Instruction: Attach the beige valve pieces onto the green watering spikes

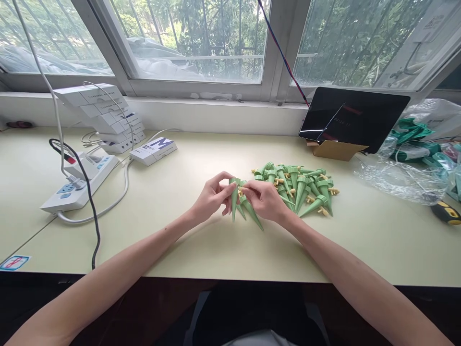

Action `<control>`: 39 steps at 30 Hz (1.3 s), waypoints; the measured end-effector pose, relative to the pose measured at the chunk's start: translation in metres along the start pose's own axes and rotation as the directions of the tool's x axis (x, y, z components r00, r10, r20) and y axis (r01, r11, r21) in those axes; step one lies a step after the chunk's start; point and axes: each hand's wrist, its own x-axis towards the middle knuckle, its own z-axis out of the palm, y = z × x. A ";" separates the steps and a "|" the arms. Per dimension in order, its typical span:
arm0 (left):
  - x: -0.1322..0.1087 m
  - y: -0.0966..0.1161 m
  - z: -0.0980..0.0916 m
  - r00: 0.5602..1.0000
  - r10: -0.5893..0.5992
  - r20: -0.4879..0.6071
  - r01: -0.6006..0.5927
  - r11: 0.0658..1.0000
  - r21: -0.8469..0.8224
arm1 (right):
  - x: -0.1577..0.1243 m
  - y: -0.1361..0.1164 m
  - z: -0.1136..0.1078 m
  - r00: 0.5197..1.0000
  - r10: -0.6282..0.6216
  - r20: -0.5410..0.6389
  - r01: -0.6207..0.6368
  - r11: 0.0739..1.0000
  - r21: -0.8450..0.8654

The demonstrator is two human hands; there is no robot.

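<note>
My left hand [211,198] pinches a green plastic watering spike [234,202] by its wide top, its point hanging down. Close against that spike, my right hand [268,199] has its fingertips closed on a small yellow valve [240,191]; how far the valve sits in the spike cannot be made out. Below and between my hands, further green spikes [253,215] lie on the table, partly hidden by my fingers. Just beyond my right hand spreads a pile of green spikes [301,187], several with yellow valves [334,191] sticking out.
A power strip [84,182] with cables, a white box [154,151] and stacked boxes [104,110] stand left. A tablet [382,115] leans on a cardboard stand [340,150] at the back right. Clear plastic bags [406,180] and a yellow-black tool [446,212] lie far right.
</note>
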 end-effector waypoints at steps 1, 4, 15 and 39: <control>0.000 0.000 0.000 1.000 0.004 -0.001 -0.004 1.000 0.000 | 0.000 0.000 0.000 1.000 0.001 0.001 -0.001 1.000 0.001; 0.000 -0.002 0.000 0.998 0.055 -0.029 -0.053 0.997 0.052 | 0.000 -0.001 -0.001 1.000 0.020 0.014 -0.021 1.000 0.012; -0.001 -0.001 0.001 0.997 0.066 -0.037 -0.062 0.994 0.088 | 0.000 -0.001 -0.001 0.999 0.042 0.031 -0.043 0.998 0.035; 0.000 -0.001 0.002 0.995 0.087 -0.041 -0.084 0.994 0.074 | 0.000 -0.003 -0.003 0.997 0.062 0.047 -0.064 0.997 0.036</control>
